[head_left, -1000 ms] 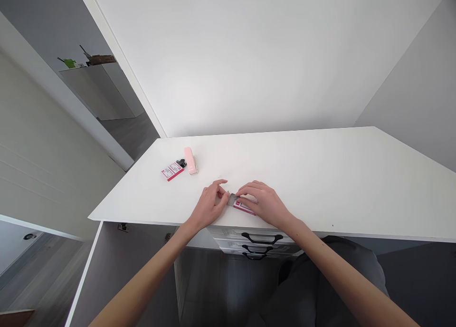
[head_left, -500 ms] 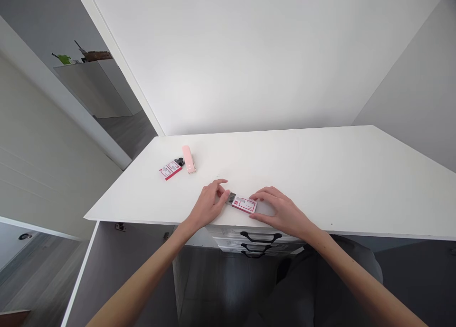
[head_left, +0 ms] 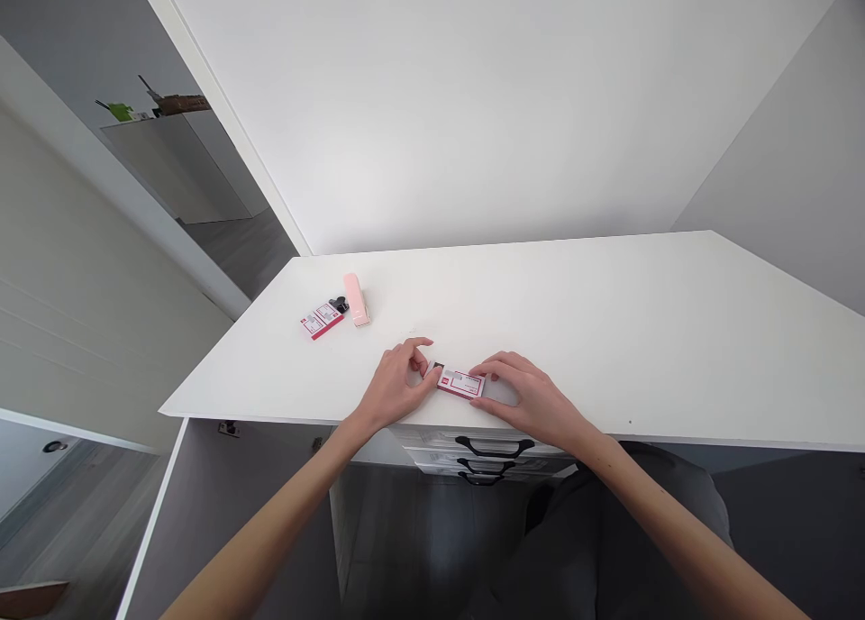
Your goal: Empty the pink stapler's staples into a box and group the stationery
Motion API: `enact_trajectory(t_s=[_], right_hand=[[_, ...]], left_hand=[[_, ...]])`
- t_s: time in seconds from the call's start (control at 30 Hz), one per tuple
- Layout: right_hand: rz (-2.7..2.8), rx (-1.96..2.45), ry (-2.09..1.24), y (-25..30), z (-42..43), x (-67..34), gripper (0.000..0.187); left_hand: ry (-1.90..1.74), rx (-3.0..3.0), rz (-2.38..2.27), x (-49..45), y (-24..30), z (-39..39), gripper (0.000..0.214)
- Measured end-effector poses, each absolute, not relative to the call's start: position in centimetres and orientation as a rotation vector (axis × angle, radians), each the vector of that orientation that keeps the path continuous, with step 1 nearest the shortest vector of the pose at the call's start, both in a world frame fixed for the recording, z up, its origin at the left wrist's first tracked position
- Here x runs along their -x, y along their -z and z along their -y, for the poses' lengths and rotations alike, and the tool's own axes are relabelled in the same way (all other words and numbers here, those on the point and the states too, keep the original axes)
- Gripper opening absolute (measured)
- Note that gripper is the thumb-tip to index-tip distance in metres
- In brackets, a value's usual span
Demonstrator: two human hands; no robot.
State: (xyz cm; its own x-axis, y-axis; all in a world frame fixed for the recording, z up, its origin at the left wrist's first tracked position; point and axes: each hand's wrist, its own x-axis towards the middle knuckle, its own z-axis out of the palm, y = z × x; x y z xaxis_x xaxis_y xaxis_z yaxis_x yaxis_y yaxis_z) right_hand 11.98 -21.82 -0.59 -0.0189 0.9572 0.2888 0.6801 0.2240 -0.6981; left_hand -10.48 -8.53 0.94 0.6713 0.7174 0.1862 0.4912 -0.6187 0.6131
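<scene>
A small red and white box (head_left: 460, 383) lies on the white desk (head_left: 608, 332) near its front edge, between my two hands. My left hand (head_left: 398, 384) presses its fingertips against the box's left end, where a little of a dark inner tray shows. My right hand (head_left: 528, 398) pinches the box's right end with curled fingers. Both hands rest on the desk top.
A second red and white box (head_left: 321, 321), a black binder clip (head_left: 337, 305) and a pink stapler (head_left: 356, 299) lie at the desk's back left. Drawers with black handles (head_left: 493, 446) sit under the desk front. White walls close the back and right.
My right hand slid off the top of the box to its right end. The grey inner tray sticking out on the left has gone almost fully into the sleeve.
</scene>
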Motion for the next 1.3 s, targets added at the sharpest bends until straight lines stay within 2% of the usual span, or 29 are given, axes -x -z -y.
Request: enact_trajectory(t_s=[0.5, 0.9, 1.0, 1.13, 1.3], right_hand=[[1.769, 1.516, -0.484, 0.8, 21.8, -12.1, 0.025], [1.713, 1.544, -0.543, 1.2, 21.8, -12.3, 0.03], [1.653, 1.547, -0.597, 1.1, 21.8, -12.4, 0.034], [1.486, 1.538, -0.637, 0.7, 21.9, -12.5, 0.034], [1.388, 1.526, -0.665, 0.6, 22.1, -12.4, 0.03]], left_hand=[[-0.504, -2.377, -0.826, 10.6, -1.0, 8.4, 0.029], [-0.417, -2.462, -0.651, 10.8, -1.6, 8.8, 0.044], [-0.404, -2.555, -0.591, 10.7, -1.6, 8.7, 0.04], [-0.516, -2.535, -0.68, 12.0, -1.5, 8.5, 0.039], [-0.693, -2.471, -1.006, 17.5, -1.8, 7.1, 0.044]])
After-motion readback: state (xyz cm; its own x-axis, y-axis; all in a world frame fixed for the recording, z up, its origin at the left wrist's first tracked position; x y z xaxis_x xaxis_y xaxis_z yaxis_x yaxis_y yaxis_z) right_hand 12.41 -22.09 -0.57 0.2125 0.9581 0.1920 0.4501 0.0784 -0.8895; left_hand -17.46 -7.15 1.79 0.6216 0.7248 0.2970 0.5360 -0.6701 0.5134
